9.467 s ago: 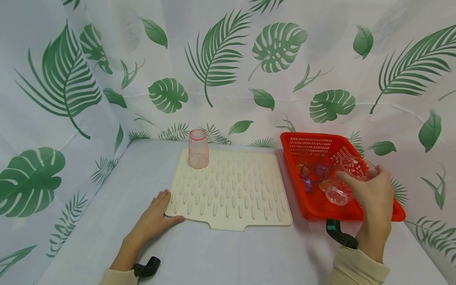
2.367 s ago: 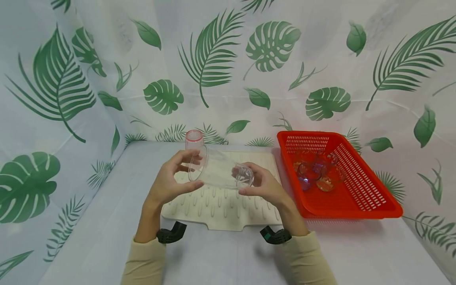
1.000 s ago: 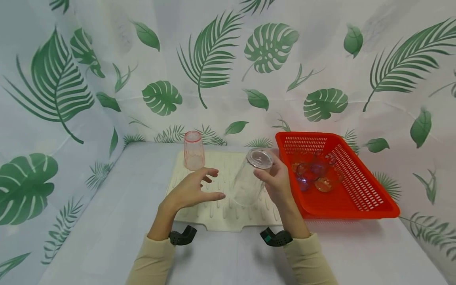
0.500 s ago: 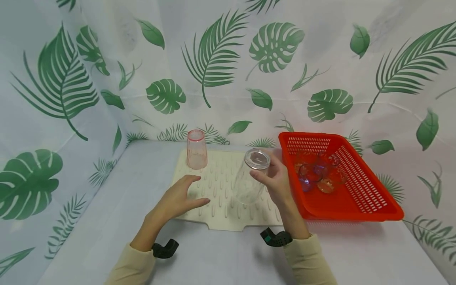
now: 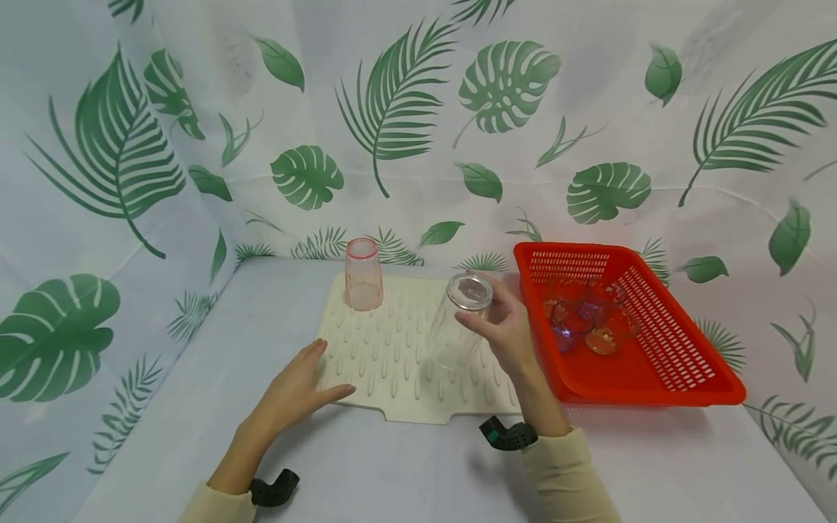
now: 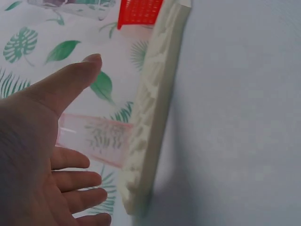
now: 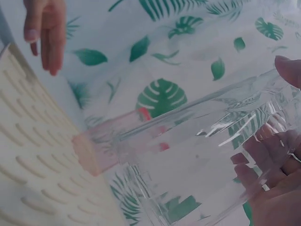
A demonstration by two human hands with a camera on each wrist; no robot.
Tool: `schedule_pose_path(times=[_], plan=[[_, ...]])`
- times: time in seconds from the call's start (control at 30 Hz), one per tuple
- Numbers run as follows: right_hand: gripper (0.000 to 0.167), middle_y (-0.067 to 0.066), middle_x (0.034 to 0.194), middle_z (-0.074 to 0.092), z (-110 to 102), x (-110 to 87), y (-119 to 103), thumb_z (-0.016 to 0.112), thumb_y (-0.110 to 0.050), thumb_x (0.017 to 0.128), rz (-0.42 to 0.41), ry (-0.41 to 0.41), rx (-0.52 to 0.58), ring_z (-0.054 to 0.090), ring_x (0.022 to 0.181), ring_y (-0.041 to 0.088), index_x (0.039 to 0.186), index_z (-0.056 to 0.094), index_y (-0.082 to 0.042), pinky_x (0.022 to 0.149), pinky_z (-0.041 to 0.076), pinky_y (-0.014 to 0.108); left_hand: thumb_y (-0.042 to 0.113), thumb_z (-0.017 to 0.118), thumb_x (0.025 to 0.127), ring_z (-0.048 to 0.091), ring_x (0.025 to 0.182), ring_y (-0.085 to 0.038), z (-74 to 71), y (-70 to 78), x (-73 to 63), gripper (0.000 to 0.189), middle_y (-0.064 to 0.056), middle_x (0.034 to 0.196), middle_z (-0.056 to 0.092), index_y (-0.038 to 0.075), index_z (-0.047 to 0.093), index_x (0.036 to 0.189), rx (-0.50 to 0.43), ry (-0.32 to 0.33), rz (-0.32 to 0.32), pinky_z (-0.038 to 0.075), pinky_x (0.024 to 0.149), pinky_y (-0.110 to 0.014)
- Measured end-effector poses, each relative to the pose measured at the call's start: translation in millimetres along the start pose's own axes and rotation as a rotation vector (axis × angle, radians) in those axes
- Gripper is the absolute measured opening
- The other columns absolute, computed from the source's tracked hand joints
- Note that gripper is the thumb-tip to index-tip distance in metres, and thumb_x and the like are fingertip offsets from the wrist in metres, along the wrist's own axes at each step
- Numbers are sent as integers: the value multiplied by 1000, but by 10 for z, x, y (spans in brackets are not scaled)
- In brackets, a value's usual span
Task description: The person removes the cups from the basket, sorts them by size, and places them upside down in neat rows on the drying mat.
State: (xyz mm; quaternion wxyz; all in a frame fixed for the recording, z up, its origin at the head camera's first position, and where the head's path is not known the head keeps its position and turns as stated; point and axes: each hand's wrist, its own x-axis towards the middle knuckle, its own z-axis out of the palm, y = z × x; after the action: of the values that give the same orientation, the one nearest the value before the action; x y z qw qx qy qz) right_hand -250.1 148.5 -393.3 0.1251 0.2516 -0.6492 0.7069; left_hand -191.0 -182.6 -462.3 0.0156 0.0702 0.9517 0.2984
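Observation:
My right hand (image 5: 506, 327) grips a clear drinking glass (image 5: 454, 334) near its thick base, which points up while the mouth faces down. The glass hangs tilted over the right half of a cream ridged drying board (image 5: 399, 363). In the right wrist view, the fingers curl round the base end of the clear glass (image 7: 197, 160). At the board's front left corner, my left hand (image 5: 290, 392) has its thumb and fingers spread, holding nothing. A pink tinted glass (image 5: 363, 283) stands at the board's back left corner, narrower at the top.
A red plastic basket (image 5: 628, 381) stands right of the board, close to my right forearm. Several clear and tinted glass pieces (image 5: 601, 338) lie in its left part. A leaf-patterned cloth (image 5: 405, 203) hangs behind the white-covered table (image 5: 392, 472).
The right hand took the clear glass from the basket. Both hands held it lying sideways, then it was turned mouth down. My left hand let go and moved left to the board's corner.

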Motion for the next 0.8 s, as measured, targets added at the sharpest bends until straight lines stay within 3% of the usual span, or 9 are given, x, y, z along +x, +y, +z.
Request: schedule_pose_path(times=[0.3, 0.47, 0.8], plan=[[61, 8, 138, 61, 31, 49, 126, 76, -6, 86, 55, 4, -240, 58, 125, 19, 142, 54, -8, 119, 32, 58, 64, 76, 77, 28, 148, -48, 116, -185, -42, 116, -34, 158, 28, -11, 28, 152, 80, -26, -45, 29, 119, -62], [63, 11, 141, 61, 79, 112, 249, 80, -13, 85, 84, 40, -357, 58, 128, 29, 143, 54, -12, 117, 38, 56, 62, 76, 78, 28, 148, -50, 131, -225, -48, 115, -36, 156, 29, -13, 30, 150, 102, -11, -40, 29, 118, -64], [69, 11, 146, 53, 208, 389, 473, 81, -24, 86, 180, 27, -406, 51, 136, 31, 145, 48, -12, 120, 36, 52, 60, 72, 83, 25, 149, -49, 151, -292, -64, 107, -34, 158, 29, -13, 31, 150, 85, -11, -33, 27, 119, -64]])
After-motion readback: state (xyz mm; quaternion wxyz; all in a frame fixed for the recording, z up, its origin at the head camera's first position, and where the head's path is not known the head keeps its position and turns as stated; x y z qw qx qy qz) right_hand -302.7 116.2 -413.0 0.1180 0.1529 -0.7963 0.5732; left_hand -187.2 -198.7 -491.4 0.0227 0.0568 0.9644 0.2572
